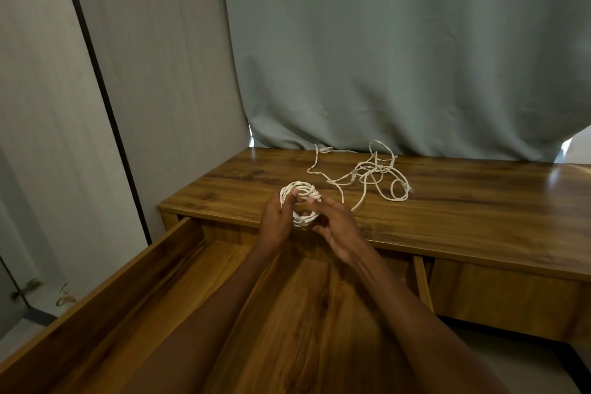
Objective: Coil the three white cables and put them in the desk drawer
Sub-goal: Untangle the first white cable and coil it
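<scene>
A white cable wound into a small round coil (302,192) is held over the desk's front edge. My left hand (277,217) grips the coil's left side, thumb across the loops. My right hand (339,230) touches the coil's right side with fingers spread and partly curled. Behind it on the wooden desk top (463,201), loose white cables (377,174) lie tangled, with one strand trailing toward the back left. The desk drawer (179,285) stands pulled out below my forearms, its wooden floor bare where visible.
A grey-green curtain (399,57) hangs against the back of the desk. Grey wall panels stand on the left. A second drawer front (505,294), not pulled out, sits on the right under the desk top.
</scene>
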A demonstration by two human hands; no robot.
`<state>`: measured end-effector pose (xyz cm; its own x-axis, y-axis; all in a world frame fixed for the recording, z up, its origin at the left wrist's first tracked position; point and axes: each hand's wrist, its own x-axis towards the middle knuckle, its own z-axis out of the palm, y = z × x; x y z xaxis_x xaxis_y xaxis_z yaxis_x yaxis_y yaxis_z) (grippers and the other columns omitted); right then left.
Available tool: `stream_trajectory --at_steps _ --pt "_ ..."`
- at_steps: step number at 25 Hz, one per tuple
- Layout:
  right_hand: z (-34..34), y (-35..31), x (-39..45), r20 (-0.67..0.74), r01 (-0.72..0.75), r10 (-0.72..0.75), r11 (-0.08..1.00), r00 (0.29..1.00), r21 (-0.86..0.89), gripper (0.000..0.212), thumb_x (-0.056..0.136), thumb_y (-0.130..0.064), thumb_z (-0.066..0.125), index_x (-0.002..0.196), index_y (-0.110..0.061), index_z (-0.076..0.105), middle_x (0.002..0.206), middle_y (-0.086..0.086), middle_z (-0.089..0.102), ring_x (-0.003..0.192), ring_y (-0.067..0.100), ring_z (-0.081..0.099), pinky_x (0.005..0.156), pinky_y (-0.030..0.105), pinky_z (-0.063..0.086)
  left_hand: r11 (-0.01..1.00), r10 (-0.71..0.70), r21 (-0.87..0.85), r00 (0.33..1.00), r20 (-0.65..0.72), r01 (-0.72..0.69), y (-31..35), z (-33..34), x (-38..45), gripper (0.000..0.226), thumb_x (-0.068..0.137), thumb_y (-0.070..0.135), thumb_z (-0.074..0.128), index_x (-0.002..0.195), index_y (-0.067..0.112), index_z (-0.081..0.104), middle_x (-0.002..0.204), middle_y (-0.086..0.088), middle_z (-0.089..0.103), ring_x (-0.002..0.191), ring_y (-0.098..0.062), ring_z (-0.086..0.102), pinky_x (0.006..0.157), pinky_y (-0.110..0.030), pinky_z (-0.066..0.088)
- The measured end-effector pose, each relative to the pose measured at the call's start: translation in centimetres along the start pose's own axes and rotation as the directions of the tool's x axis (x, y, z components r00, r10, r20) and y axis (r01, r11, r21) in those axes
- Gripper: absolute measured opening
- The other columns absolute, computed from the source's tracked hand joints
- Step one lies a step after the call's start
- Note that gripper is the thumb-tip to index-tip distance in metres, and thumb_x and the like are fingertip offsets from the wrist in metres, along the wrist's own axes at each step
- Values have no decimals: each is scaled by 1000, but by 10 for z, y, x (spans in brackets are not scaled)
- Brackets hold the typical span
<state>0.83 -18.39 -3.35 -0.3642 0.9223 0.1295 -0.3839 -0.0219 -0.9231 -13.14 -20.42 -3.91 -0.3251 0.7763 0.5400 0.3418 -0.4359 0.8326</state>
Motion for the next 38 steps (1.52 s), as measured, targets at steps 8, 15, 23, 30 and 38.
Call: stream_trajectory --at_steps 8,15,23,30,38 --pt "6 2 -3 -111 112 -138 970 984 -217 24 97 -12 65 120 -15 68 104 8 78 92 15 74 71 24 58 1000 -3 24 999 37 2 -1 -12 4 18 98 31 61 105 20 73 92 8 75 85 -2 71 72 -19 55" --pt "12 1 -3 -96 184 -192 979 977 -86 33 99 -9 61 130 -18 63 106 2 77 93 14 74 75 26 60 963 -180 -175 972 153 206 3 -13 -1 28 101 27 55 102 4 71 63 7 70 48 0 60 45 -11 40" --pt "15 2 -5 91 56 -74 980 993 189 54 93 7 59 141 -14 51 107 5 76 98 18 72 83 30 57 995 -83 -51 996 32 85 -10 -11 4 30 99 34 59 98 8 74 85 -4 77 82 -16 74 72 -32 58" --pt "-3 19 4 -193 369 -553 738 811 -565 35 99 -44 58 124 -24 70 110 -7 73 102 8 67 88 30 54 1000 -19 6 1000 0 19 -4 8 -4 25 101 31 57 96 12 73 82 3 73 81 -13 70 71 -27 52" --pt "-4 16 6 -319 328 -673 650 668 -685 27 102 -34 57 90 -12 67 84 -4 64 75 7 56 65 27 43 998 -51 34 996 73 48 -9 17 -4 26 101 31 56 94 12 73 83 7 71 77 1 65 71 -23 48"
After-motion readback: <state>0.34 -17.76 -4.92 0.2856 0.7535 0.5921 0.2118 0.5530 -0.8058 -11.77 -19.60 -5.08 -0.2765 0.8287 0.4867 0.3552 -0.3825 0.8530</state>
